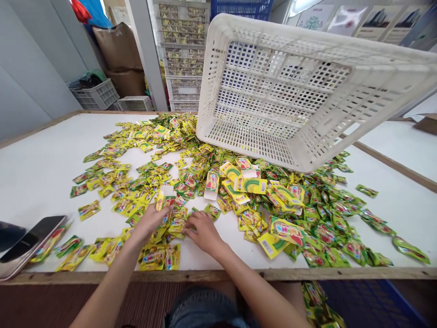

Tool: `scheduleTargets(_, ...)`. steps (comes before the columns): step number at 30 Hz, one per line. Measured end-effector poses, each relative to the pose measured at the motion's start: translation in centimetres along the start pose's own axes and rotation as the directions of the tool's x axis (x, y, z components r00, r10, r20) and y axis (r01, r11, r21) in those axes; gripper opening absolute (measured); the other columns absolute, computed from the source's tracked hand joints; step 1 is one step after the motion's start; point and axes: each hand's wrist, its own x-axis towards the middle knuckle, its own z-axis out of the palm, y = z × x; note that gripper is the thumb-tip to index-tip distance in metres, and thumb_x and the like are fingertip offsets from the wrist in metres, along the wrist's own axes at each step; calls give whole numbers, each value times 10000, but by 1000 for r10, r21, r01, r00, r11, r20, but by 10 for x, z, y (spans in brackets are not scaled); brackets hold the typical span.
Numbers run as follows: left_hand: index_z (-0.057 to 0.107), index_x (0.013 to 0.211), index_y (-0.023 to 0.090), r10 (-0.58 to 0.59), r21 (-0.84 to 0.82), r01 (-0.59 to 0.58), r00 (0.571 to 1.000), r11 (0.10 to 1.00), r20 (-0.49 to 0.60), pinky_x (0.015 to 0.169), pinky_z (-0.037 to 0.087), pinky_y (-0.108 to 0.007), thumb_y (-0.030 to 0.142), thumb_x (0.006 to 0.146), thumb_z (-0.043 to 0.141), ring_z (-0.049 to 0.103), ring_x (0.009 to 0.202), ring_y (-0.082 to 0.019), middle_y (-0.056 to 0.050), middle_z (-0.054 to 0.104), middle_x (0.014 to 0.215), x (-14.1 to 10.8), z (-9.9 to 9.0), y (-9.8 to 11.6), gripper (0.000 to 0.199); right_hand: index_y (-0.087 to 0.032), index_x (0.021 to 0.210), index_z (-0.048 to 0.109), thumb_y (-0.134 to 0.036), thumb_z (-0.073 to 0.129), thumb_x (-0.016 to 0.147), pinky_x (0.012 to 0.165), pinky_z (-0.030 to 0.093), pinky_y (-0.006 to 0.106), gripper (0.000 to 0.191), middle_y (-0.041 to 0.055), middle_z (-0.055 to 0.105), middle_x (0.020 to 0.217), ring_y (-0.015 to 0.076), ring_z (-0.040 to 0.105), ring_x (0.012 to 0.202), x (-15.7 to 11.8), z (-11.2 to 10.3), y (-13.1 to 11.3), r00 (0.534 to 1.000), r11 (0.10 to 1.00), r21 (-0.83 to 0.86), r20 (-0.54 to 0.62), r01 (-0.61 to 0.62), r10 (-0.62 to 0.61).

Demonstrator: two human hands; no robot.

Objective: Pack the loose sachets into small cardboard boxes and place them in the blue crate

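Note:
My left hand (pixel 150 223) is closed around a small yellow-and-green candy box (pixel 166 200), its white top flap standing open. Just to the right, my right hand (pixel 204 231) bends its fingers down at the edge of a pile of yellow candy packets (pixel 177 223). What lies under those fingertips is hidden. A green packet (pixel 213 211) lies just beyond that hand. More yellow packets (pixel 159 257) lie in front, close to the table's edge. Further right, several candy boxes (pixel 251 185) rest in a heap on the packets, some with white flaps showing.
A large white crate (pixel 252 141) stands tilted over the packet heap, its open side towards me. Green packets (pixel 324 232) spread across the right. A phone (pixel 34 243) lies at the left edge. The table (pixel 37 164) has a wooden rim; stacked crates (pixel 184 59) stand behind.

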Motion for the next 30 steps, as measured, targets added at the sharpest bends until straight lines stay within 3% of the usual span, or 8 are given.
scheduleTargets(3, 669, 798, 163, 20, 210, -33, 998, 977, 65, 688, 459, -292, 420, 628, 631, 622, 765, -267, -39, 702, 759, 6, -1, 12, 310, -190, 928, 592, -322, 600, 794, 840, 318, 378, 189, 77, 543, 984, 244, 450, 983, 5, -4, 10, 984, 989, -63, -126, -134, 126)
scheduleTargets(6, 671, 773, 174, -14, 326, -22, 994, 945, 107, 645, 446, -279, 427, 606, 644, 615, 726, -270, -34, 692, 726, -5, -5, 15, 305, -155, 959, 579, -358, 655, 721, 863, 307, 418, 323, 135, 495, 1106, 310, 389, 1069, 7, -6, 17, 968, 968, -127, -151, -218, 198)
scheduleTargets(11, 692, 768, 174, -37, 353, -23, 986, 935, 160, 687, 450, -295, 445, 575, 670, 609, 765, -283, -47, 696, 780, -27, -9, 3, 333, -196, 951, 503, -218, 630, 717, 826, 318, 373, 267, 65, 561, 969, 248, 475, 950, -4, -7, 15, 963, 970, -41, -139, -240, 232)
scheduleTargets(14, 701, 796, 178, -12, 328, -64, 975, 943, 224, 742, 450, -307, 444, 606, 652, 606, 825, -285, -54, 697, 833, -30, -5, -3, 330, -216, 1003, 467, -148, 582, 736, 726, 357, 305, 298, 22, 600, 838, 203, 540, 799, -12, -7, 15, 959, 958, 110, -69, -265, 274)
scheduleTargets(17, 697, 814, 164, -60, 279, -13, 966, 960, 253, 738, 465, -321, 444, 602, 655, 613, 819, -288, -62, 701, 825, -31, 4, -2, 354, -227, 1020, 481, -122, 562, 739, 646, 375, 265, 311, 0, 610, 752, 184, 565, 720, -17, -6, 19, 950, 917, 264, -8, -300, 313)
scheduleTargets(20, 689, 877, 159, -51, 233, -7, 968, 972, 245, 789, 458, -338, 416, 579, 686, 615, 861, -294, -77, 703, 892, -33, 11, 1, 394, -234, 1001, 530, -107, 541, 742, 654, 401, 264, 288, -9, 620, 727, 171, 578, 702, -20, -3, 25, 949, 876, 385, 1, -291, 315)
scheduleTargets(25, 644, 1033, 177, 4, 126, -55, 928, 991, 372, 913, 404, -340, 386, 653, 657, 577, 1025, -272, -85, 651, 1101, -36, 19, -3, 434, -235, 961, 597, -106, 567, 706, 733, 434, 296, 287, 2, 654, 832, 181, 591, 794, -22, -4, 31, 954, 828, 497, -1, -261, 301)
scheduleTargets(30, 650, 995, 152, -55, 45, 42, 932, 998, 358, 872, 434, -345, 404, 646, 671, 598, 978, -264, -102, 670, 1054, -36, 29, -10, 431, -206, 889, 617, -108, 584, 681, 748, 460, 304, 232, 11, 663, 857, 180, 599, 815, -22, -5, 31, 948, 786, 561, -8, -260, 319)
